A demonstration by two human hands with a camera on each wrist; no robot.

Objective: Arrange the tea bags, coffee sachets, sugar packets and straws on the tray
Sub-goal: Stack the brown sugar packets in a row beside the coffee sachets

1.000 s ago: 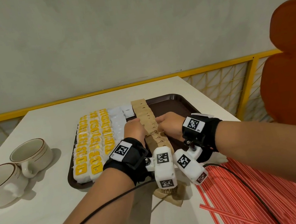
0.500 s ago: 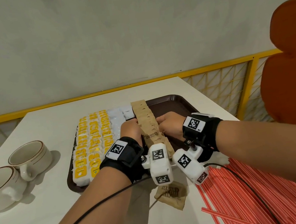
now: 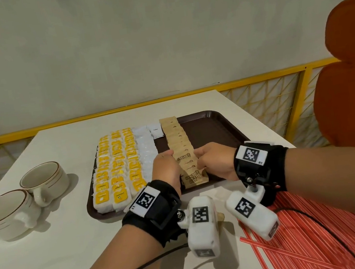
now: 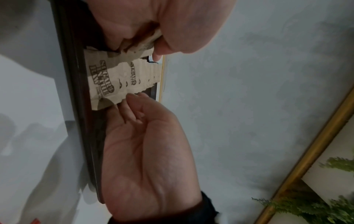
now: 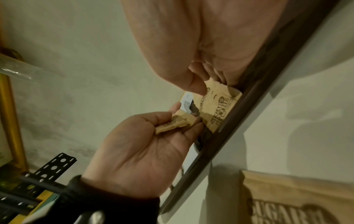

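On the brown tray (image 3: 217, 128) lie yellow tea bags (image 3: 116, 166), white sachets (image 3: 145, 148) and a row of brown sugar packets (image 3: 177, 139). My hands flank the row's near end. In my left hand (image 3: 170, 156) a few loose sugar packets (image 5: 176, 122) are held between thumb and fingers. My right hand (image 3: 198, 156) pinches the edge of a packet in the row (image 5: 210, 91), thumb on top. Red-and-white straws (image 3: 325, 239) lie in a heap on the table at the right. One loose sugar packet (image 5: 287, 201) lies on the table before the tray.
Two cream cups (image 3: 43, 182) (image 3: 4, 215) stand on the table left of the tray. An orange chair back (image 3: 353, 85) rises at the far right, beyond a yellow railing (image 3: 255, 79). The tray's right half is bare.
Both hands have stayed beside the sugar row and slid slightly toward the tray's near edge. The front packets of the row now lie flat in plain sight.
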